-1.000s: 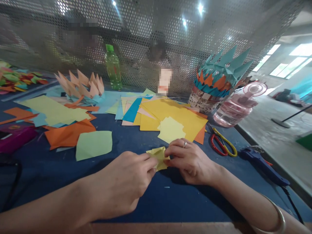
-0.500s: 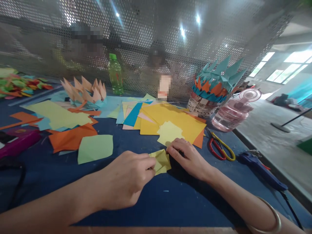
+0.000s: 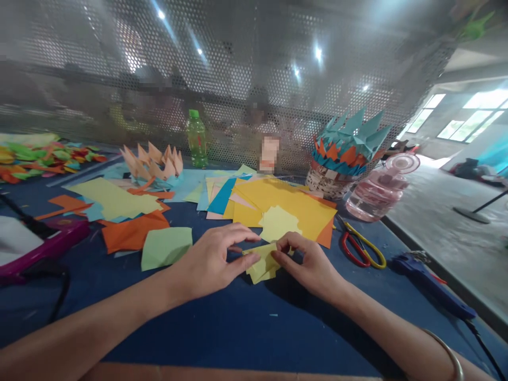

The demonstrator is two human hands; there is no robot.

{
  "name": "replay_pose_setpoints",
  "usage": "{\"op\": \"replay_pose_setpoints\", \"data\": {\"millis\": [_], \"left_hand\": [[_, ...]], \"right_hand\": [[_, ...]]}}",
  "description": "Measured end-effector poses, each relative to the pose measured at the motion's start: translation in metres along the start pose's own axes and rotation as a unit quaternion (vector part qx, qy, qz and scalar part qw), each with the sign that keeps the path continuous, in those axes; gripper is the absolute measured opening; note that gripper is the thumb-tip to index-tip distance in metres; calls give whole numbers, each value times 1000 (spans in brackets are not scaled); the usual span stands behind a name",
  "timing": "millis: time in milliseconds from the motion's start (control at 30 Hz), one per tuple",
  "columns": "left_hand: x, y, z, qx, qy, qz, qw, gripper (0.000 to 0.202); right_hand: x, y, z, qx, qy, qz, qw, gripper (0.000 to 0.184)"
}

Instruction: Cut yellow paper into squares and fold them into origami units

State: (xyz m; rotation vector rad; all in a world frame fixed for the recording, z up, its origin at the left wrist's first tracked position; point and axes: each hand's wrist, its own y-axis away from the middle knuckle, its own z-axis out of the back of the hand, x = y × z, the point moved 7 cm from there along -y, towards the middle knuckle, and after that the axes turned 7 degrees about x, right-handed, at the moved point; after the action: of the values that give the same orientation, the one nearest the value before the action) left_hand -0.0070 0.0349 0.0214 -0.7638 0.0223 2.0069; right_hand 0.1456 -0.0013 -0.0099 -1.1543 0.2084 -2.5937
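A small folded piece of yellow paper (image 3: 263, 265) lies at the middle front of the dark blue table top (image 3: 246, 323), held between both hands. My right hand (image 3: 307, 262) pinches its right side with thumb and fingers. From the left, my left hand (image 3: 210, 262) presses its thumb on the paper's left corner, with the fingers arched above. Just behind the hands lies a pale yellow cut sheet (image 3: 279, 224) on a larger orange-yellow sheet (image 3: 286, 203).
Fanned coloured paper, orange and pale green sheets and peach paper folds cover the table behind. Red-and-yellow scissors (image 3: 359, 246) and a blue glue gun (image 3: 431, 286) lie right. A pink bottle (image 3: 377, 194), a green bottle (image 3: 197, 140) and a perforated metal screen (image 3: 254, 63) stand beyond.
My left fingers have spread and risen from the closed grip, with only the thumb on the paper. The yellow paper now lies flatter, and the whole scene has shifted as my head moved.
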Motion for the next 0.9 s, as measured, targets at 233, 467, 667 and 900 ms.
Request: {"op": "replay_pose_setpoints", "data": {"millis": [233,467,667,900], "left_hand": [[-1,0,0,-34,-59,-46,997,13],[1,3,4,-90,-56,-66,992,16],[1,4,-12,-19,-119,-70,990,19],[-2,4,-24,50,-127,-71,988,15]], "right_hand": [[15,6,4,-44,41,64,996,6],[23,7,6,-60,101,157,981,11],[27,9,2,-41,189,205,960,16],[24,8,-8,11,193,199,961,15]]}}
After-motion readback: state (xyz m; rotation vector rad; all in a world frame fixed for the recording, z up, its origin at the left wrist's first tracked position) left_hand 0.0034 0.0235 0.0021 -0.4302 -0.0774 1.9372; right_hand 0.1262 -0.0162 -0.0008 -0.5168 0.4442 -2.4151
